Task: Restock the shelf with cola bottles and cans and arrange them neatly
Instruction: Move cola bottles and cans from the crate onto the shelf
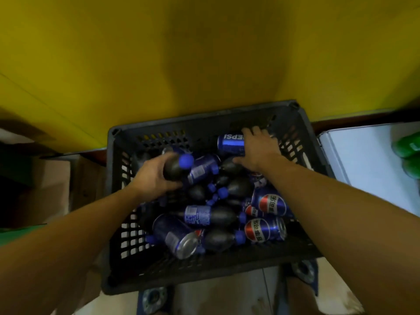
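Left hand fingers curl round a cola bottle just above the crate, left side: full, heavy, slick, best held at the waist. Right hand spreads over a can by the crate's far wall, grip unclear in the blur. Bottles and cans lie heaped in the crate

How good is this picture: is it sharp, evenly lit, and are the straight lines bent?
In the head view the light is dim and yellowish, and the crate is dark inside; the left hand and its bottle are blurred, while the can at the right hand shows readable letters; the wide lens bends the crate rim.
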A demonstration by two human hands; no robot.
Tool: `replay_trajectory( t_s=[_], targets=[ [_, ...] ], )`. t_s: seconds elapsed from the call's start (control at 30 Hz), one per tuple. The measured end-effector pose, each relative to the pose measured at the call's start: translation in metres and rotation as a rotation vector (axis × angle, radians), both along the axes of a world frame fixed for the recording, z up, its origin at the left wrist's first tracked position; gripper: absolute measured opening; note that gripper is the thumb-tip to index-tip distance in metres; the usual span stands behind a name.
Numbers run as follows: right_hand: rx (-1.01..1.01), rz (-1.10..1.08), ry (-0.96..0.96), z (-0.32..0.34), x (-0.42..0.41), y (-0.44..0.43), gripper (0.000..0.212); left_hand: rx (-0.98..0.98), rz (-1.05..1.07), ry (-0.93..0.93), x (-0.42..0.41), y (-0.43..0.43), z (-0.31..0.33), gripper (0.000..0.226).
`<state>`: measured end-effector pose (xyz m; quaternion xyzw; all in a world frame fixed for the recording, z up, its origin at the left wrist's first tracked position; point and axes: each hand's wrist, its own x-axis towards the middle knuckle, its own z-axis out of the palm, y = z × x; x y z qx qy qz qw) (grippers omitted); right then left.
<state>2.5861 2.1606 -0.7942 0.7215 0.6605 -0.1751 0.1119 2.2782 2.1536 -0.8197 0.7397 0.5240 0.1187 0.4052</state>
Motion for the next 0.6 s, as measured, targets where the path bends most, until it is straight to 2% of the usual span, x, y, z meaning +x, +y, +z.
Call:
replay_trajectory(
  t_s=[0.1, 0.23, 0.33, 0.47, 0.6],
  targets=[
    [-0.076, -0.006, -0.104, 0.011, -0.019, 0.011, 0.091, -0.11, 0.201, -0.193, 0.007, 0.0, 0.024, 0.069],
    [-0.068, 0.043, -0.148, 0.028, -0.036, 0.001, 0.081, -0.117, 0.288, -0.365, 0.028, -0.001, 0.078, 0.058],
    [0.026, 0.1, -0.18, 0.055, -0.032, -0.023, 0.08, -0.091, 0.288, -0.485, 0.037, -0.006, 0.129, 0.057],
    [0.142, 0.13, -0.22, 0.133, -0.006, -0.053, 0.073, -0.067, 0.253, -0.676, 0.052, -0.028, 0.199, 0.061],
    [0.345, -0.003, -0.257, 0.227, 0.029, -0.103, 0.063, 0.067, 0.136, -0.76, 0.085, -0.073, 0.274, 0.057]
  ],
)
